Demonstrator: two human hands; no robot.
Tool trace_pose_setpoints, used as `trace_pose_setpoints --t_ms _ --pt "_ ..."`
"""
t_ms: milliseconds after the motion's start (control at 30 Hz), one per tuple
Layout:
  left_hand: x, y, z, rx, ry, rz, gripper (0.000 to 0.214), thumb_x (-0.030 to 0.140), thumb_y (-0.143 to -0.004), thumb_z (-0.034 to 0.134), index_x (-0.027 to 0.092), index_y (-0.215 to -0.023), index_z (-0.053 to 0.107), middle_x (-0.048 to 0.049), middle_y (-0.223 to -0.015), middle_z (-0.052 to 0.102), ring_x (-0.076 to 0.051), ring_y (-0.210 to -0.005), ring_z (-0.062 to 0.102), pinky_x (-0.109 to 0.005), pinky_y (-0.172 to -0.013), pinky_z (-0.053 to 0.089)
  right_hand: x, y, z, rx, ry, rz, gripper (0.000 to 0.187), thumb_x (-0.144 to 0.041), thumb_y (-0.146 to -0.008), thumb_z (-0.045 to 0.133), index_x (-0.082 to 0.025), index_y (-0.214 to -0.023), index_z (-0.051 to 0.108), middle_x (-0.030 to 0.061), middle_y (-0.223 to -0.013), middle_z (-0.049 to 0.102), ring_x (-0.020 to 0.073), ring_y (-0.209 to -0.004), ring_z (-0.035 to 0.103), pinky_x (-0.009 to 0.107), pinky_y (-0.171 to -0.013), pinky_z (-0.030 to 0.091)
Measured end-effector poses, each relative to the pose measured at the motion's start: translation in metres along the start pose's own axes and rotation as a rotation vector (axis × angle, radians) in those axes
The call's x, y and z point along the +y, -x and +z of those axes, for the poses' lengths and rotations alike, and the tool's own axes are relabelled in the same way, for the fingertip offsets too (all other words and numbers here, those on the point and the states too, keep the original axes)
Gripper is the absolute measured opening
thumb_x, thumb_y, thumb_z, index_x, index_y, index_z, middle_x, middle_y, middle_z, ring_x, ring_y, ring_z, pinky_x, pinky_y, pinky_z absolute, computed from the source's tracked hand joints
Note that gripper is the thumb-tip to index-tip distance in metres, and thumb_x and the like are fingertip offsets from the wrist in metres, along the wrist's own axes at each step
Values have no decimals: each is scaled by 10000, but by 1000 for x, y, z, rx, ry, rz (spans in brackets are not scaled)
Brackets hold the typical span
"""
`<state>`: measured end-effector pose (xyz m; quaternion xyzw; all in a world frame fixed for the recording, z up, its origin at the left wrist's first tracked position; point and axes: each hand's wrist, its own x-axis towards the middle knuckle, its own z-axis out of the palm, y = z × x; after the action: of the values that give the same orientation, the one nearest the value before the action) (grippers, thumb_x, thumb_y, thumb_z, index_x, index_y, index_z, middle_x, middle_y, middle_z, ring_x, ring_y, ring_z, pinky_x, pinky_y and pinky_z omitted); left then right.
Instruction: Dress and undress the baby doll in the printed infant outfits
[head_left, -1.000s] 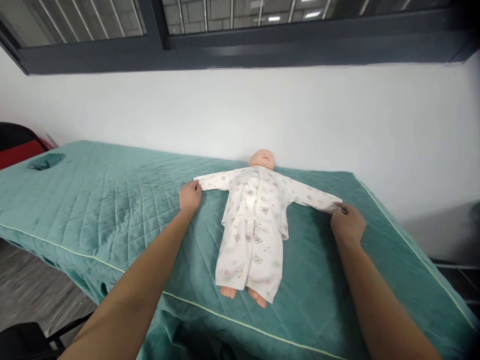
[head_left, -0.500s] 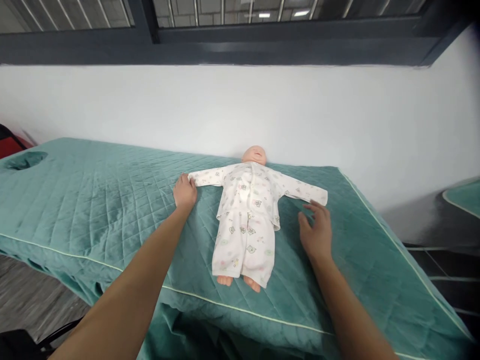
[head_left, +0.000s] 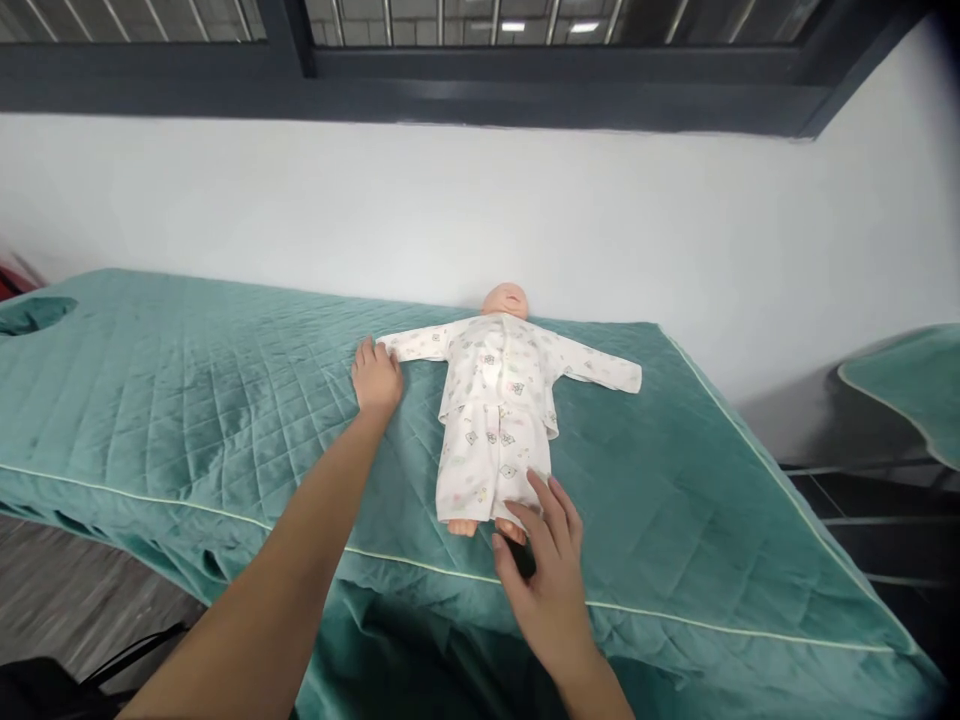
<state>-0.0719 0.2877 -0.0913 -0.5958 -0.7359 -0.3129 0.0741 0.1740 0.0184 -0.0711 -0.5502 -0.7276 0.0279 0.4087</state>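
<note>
A baby doll (head_left: 504, 299) lies on its back on a teal quilted bed (head_left: 187, 400), its head against the white wall. It wears white printed pyjamas (head_left: 495, 420) with both sleeves spread out sideways. My left hand (head_left: 376, 381) rests on the bed with its fingertips at the end of the doll's left-side sleeve, fingers together and flat. My right hand (head_left: 546, 560) hovers open near the bed's front edge, fingers spread, its fingertips at the doll's foot (head_left: 512, 530) and the trouser hem.
The bed has a face hole (head_left: 30, 313) at its far left end and a pale piped front edge (head_left: 675, 625). A second teal bed (head_left: 907, 385) shows at the right. A dark window frame (head_left: 480, 90) runs above the wall. Grey floor lies lower left.
My right hand let go of the right sleeve end and moved left and toward me, down to the doll's feet. My left hand stayed at the other sleeve. The view shifted slightly right.
</note>
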Motion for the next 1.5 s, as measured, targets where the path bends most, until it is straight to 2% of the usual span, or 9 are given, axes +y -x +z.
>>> trace_pose_setpoints --t_ms 100,367,533,667,767,933,1133,1367,1500 --pt "-1 6 -5 -61 -17 23 401 297 -1003 389 131 -1326 559 -184 -1543 465 -337 -1441 420 -494 -1136 412 -13 -3 5 -48 164 -2 214 -246 -943 596 -228 -1157 593 134 -1606 384 409 -1514 246 690 -1074 399" --pt "-4 32 -24 -178 -71 -10 377 301 -1005 382 138 -1284 578 -193 -1462 540 -351 -1327 524 -502 -1096 426 -32 -14 17 -71 385 -3 74 -204 -930 562 -195 -954 631 165 -1573 445 459 -1476 334 760 -1073 334" --pt "-4 39 -27 -211 -98 0 300 287 -994 405 162 -1177 607 -170 -1356 614 -327 -1284 549 -516 -1135 367 -24 -20 19 -50 329 -3 83 -218 -958 549 -214 -906 612 128 -1527 507 431 -1458 373 750 -1073 342" --pt "-5 36 -25 -200 -101 -6 283 285 -990 403 174 -1147 610 -158 -1317 636 -325 -1273 546 -545 -1151 325 -21 -21 18 17 233 -49 75 -181 -963 546 -228 -937 598 99 -1461 569 383 -1444 398 723 -1112 307" --pt "-5 35 -24 -197 -93 -6 285 284 -986 402 176 -1148 611 -157 -1318 636 -325 -1276 539 -541 -1152 319 -21 -17 14 84 160 -101 96 -144 -944 566 -237 -957 587 83 -1365 633 338 -1394 453 692 -1152 267" --pt "-6 35 -26 -210 -81 -8 289 276 -983 394 184 -1149 613 -148 -1315 640 -318 -1271 539 -525 -1156 317 -15 0 9 150 72 -112 126 -118 -917 594 -218 -991 584 113 -1322 632 330 -1345 490 656 -1139 321" --pt "-6 36 -27 -217 -70 -8 288 273 -982 402 184 -1163 608 -139 -1345 631 -317 -1287 528 -523 -1166 308 -16 7 9 120 98 -75 177 -121 -920 601 -239 -1050 579 105 -1375 584 333 -1353 476 671 -1134 324" --pt "-6 36 -27 -211 -74 -4 286 260 -977 405 181 -1156 614 -154 -1314 642 -317 -1272 541 -521 -1157 319 -30 1 9 106 82 -14 272 -152 -939 573 -245 -1193 538 127 -1381 554 319 -1366 466 652 -1158 315" --pt "-6 37 -27 -203 -97 6 287 268 -975 412 173 -1158 612 -154 -1308 644 -316 -1269 541 -518 -1154 327 -33 -6 13 82 120 -15 274 -150 -942 561 -257 -1193 549 110 -1377 571 310 -1356 480 644 -1171 291"
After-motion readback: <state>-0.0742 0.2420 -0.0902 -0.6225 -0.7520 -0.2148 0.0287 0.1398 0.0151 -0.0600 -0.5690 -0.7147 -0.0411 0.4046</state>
